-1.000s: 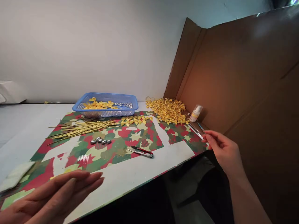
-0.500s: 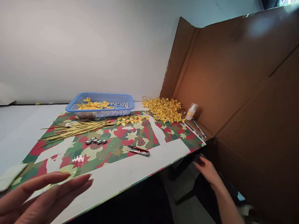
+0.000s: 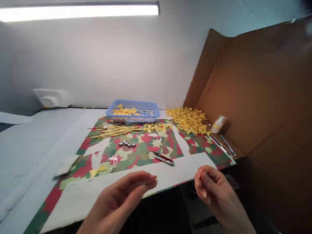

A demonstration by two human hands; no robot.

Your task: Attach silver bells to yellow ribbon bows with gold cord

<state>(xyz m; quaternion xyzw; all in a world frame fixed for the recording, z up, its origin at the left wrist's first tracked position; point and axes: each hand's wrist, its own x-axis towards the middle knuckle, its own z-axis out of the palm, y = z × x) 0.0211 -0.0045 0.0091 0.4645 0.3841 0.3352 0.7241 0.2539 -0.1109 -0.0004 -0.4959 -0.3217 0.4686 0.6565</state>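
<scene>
My left hand hovers over the front edge of the table, fingers stretched forward and thumb apart, with nothing between them. To its right, just past the table edge, my right hand has curled fingers with the thumb pressed close to them; whatever it may hold is hidden. Thread snips with a red part lie beyond both hands. Behind them sit several shiny silver beads and a bundle of gold ties. Yellow ribbon bows are laid out in a group. A yellow piece lies past my left hand.
A blue basket at the back holds yellow bows and silver beads. Right of it lies a heap of gold bows. A pump bottle and pens are by the cardboard wall. A pad rests at left.
My right hand has come up from below the table's right edge, its fingers now curled. My left hand has shifted right in view. The camera has turned left and tilted up.
</scene>
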